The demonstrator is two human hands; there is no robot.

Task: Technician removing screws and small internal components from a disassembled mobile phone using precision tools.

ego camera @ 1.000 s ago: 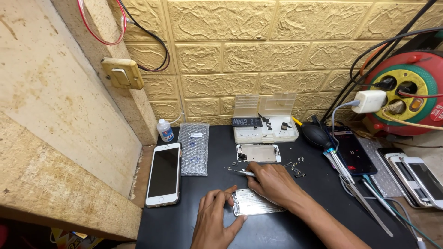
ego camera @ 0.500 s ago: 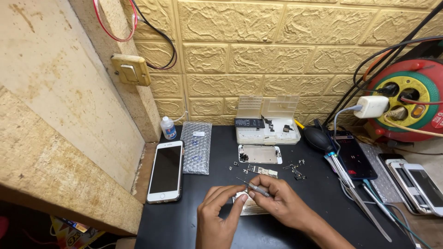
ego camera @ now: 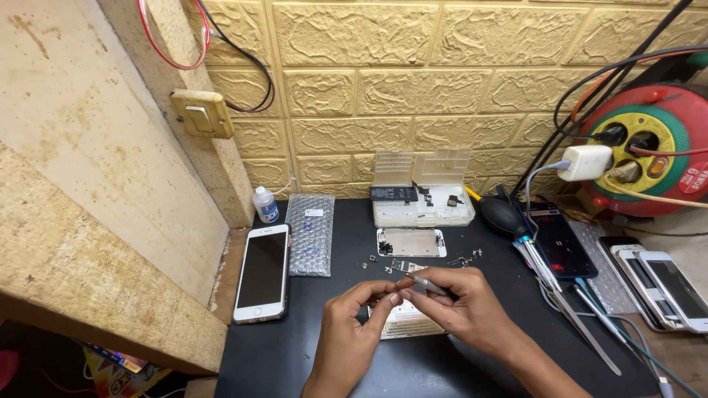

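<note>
Tweezers [ego camera: 426, 283], slim and grey, sit pinched in the fingers of the right hand [ego camera: 464, 313], their tips angled toward the left hand [ego camera: 355, 324], whose thumb and forefinger close on something too small to make out. Both hands have lifted and come together just above the opened phone panel [ego camera: 408, 324] on the black desk [ego camera: 295, 346]; a second ago the right hand was reaching farther out among the loose parts and the left lay flat beside the panel, so a tiny piece has probably been fetched and is now being handled. Beyond the panel lie scattered screws and brackets [ego camera: 383, 264], then a bare metal phone plate [ego camera: 411, 242]. Left of the panel rest a white smartphone [ego camera: 262, 273] and a bubble-wrap pouch [ego camera: 310, 234]. Farthest behind the panel stands a clear parts box [ego camera: 422, 195].
</note>
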